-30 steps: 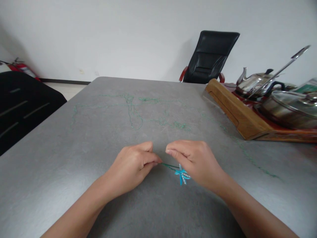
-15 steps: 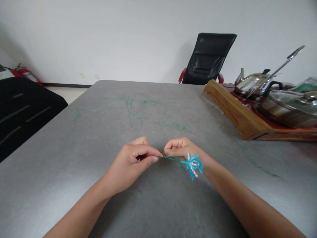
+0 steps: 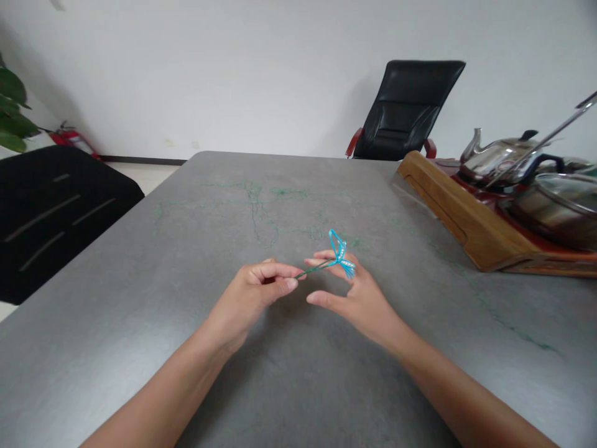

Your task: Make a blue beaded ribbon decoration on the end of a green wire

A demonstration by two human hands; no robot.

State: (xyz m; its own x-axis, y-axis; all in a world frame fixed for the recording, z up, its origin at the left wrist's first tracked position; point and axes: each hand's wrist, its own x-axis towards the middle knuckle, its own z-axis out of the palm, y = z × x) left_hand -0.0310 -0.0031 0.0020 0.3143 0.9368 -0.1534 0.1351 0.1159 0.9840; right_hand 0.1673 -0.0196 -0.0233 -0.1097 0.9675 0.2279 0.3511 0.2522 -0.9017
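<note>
My left hand [image 3: 254, 292] pinches the green stem of a small handmade flower [image 3: 342, 256] between thumb and fingertips. Blue loops and rows of white beads form the flower's head, which points right, above the table. My right hand [image 3: 357, 292] is open just beside it, thumb and fingers apart, with the flower head in front of its fingers. Whether those fingers touch the stem I cannot tell. Thin green thread [image 3: 254, 196] lies in loose tangles on the grey table [image 3: 280, 386] beyond my hands.
At the right stands a wooden tea tray [image 3: 448, 214] bearing a steel kettle [image 3: 499, 155] and a glass-lidded pot [image 3: 559, 208]. More green thread [image 3: 517, 330] trails along the table's right side. A black office chair [image 3: 405, 112] is behind the table, another black chair [image 3: 65, 211] at left.
My right hand has opened from closed fingers. The flower's head has turned upward and a little left, while my left hand keeps its pinch on the stem. The view has swung slightly left.
</note>
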